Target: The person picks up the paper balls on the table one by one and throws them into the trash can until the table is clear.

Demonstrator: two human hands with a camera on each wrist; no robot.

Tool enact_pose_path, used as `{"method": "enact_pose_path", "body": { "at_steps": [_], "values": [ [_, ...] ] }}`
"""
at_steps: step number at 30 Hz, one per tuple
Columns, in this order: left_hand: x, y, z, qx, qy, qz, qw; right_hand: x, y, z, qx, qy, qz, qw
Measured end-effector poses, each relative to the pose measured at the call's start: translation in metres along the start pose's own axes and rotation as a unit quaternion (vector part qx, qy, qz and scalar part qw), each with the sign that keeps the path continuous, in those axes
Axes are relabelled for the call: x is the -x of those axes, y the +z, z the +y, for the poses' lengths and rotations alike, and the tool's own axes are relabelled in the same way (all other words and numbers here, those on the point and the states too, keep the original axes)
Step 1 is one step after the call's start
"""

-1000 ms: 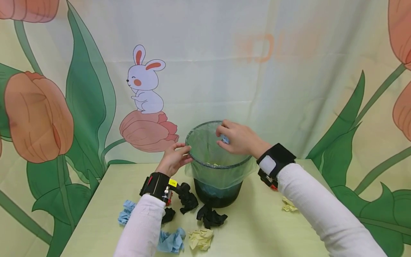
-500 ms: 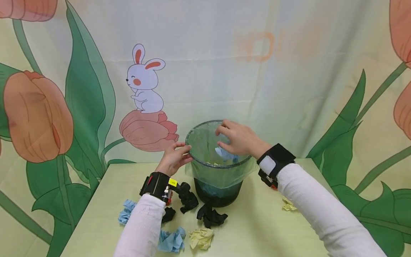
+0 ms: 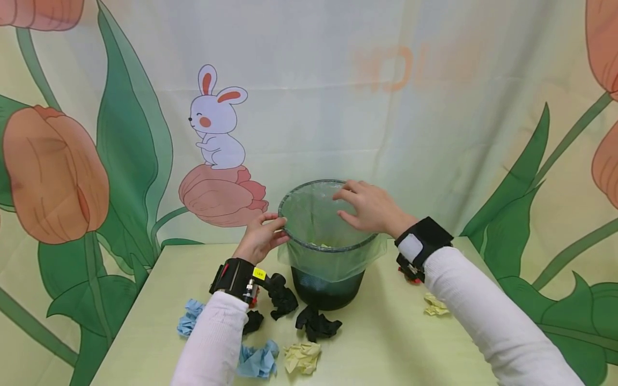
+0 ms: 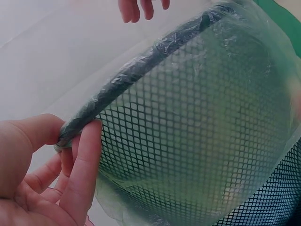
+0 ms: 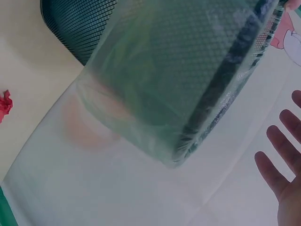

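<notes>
A black mesh wastebasket stands upright on the table, lined with a thin green bag folded over its rim. My left hand pinches the left side of the rim; in the left wrist view its thumb and fingers grip the rim through the bag. Above the right part of the opening hovers my right hand, fingers apart and holding nothing. The right wrist view shows its spread fingers beside the rim. Some pale yellow paper shows low inside the basket.
Crumpled paper balls lie around the basket: black, blue and yellow in front, another blue one at left, a yellow one at right. A red one shows in the right wrist view. A printed curtain hangs behind the table.
My right hand has let go of a crumpled blue paper, which dropped into the basket and is out of sight. The hand then moved slightly right. My left hand stays on the rim.
</notes>
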State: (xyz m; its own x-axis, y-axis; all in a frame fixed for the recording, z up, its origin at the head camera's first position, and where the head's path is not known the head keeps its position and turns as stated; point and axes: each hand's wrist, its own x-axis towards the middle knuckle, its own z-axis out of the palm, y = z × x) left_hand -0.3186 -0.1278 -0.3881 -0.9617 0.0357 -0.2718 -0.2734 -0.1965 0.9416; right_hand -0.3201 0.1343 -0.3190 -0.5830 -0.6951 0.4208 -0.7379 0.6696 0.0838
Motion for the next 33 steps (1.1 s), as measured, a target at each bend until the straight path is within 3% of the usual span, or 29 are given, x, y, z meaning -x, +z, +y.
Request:
{"method": "enact_pose_path", "body": {
  "at_steps": [14,33],
  "values": [
    [0.0,-0.002,-0.001,0.0,0.004,-0.002,1.0,0.029,0.001,0.034,0.018,0.088,-0.021,0.9957],
    [0.002,-0.001,0.0,0.008,0.011,-0.014,0.9998,0.088,0.018,0.071,0.062,0.165,-0.017,0.9842]
  ]
}}
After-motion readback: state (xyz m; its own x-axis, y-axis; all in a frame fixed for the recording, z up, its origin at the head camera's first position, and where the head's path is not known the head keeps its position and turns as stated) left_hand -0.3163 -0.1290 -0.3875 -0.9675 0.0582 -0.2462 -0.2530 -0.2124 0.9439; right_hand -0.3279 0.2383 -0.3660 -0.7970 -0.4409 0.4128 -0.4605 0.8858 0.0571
